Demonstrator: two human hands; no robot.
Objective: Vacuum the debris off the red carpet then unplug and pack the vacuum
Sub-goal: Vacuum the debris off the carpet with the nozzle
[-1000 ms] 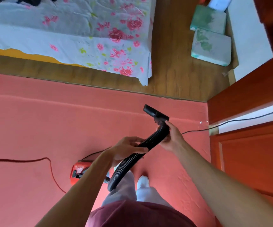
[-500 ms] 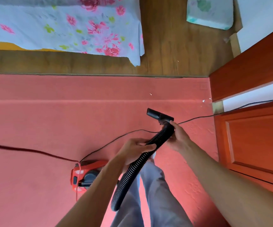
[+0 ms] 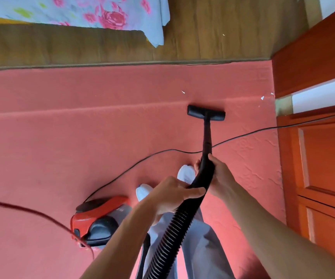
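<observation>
Red carpet (image 3: 62, 137) fills the floor under me. My left hand (image 3: 174, 196) curls round the ribbed hose (image 3: 174, 228), I judge to hold its slack off my legs, and my right hand (image 3: 219, 176) grips the wand end to steer. At twelve o'clock the nozzle (image 3: 206, 113) lies flat on the pile. White debris (image 3: 183, 92) waits just beyond it at eleven and two. The vacuum (image 3: 96, 220) sits at eight o'clock.

The red carpet (image 3: 82, 137) was matt, with rough wrinkles at 3 o'clock. The vacuum body (image 3: 90, 217) was glossy plastic, the hose (image 3: 174, 226) ribbed plastic, the floor (image 3: 213, 41) smooth wood.
</observation>
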